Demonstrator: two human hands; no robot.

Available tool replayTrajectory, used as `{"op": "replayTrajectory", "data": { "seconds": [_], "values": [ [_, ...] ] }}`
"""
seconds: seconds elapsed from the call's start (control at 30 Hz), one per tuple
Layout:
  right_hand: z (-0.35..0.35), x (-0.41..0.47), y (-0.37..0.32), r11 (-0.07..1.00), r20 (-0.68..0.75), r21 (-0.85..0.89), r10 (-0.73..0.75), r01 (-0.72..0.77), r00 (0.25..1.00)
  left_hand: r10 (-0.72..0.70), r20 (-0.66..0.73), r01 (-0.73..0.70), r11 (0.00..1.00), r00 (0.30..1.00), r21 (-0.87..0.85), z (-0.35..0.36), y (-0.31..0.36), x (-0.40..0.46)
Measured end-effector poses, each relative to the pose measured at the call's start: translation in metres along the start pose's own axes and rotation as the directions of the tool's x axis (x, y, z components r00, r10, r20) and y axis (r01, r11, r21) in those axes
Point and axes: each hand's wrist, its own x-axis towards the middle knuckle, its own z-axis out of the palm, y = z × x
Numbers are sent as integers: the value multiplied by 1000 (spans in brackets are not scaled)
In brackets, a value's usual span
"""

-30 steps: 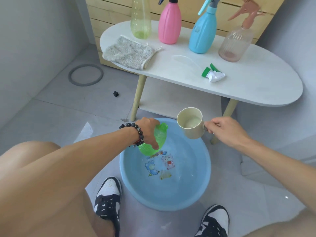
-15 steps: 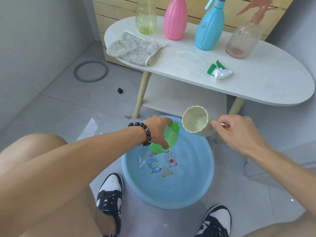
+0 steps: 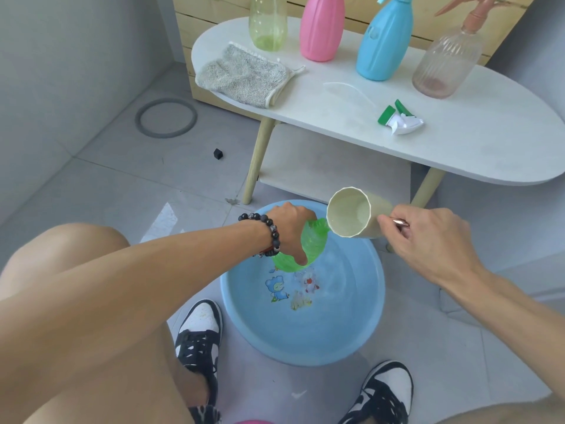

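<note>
**Refilling a spray bottle over a basin: pour in progress.**

The left hand grips the green bottle, fingers curled round its ribbed, translucent body. It holds the bottle tilted above the blue basin, neck uppermost. The right hand pinches the handle of the cream cup, tipped so that its rim meets the bottle's open neck. Little water shows in the cup, so the transfer appears near its end; the bottle's fill level cannot be told. The spray head lies on the tabletop, not yet refitted.
</note>
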Motion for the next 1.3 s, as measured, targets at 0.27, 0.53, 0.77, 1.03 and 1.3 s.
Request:
{"op": "replayTrajectory", "data": {
  "seconds": [0.27,0.53,0.77,1.03,1.3],
  "values": [
    [8,-1,0,992,-75,-121,-56,47,996,17,12,-17,999,1000,30,1,-1,0],
    [10,-1,1,978,-124,-177,-131,108,984,9,38,-11,999,999,52,4,-2,-2],
    [7,-1,0,960,-185,-226,-211,167,960,-2,51,-1,999,999,47,6,-2,-2],
    [5,0,1,947,-212,-258,-250,192,945,-7,81,3,999,997,46,6,-1,-3],
    [8,-1,4,924,-251,-300,-318,239,914,-11,108,7,999,994,37,6,0,-3]
  ]
}}
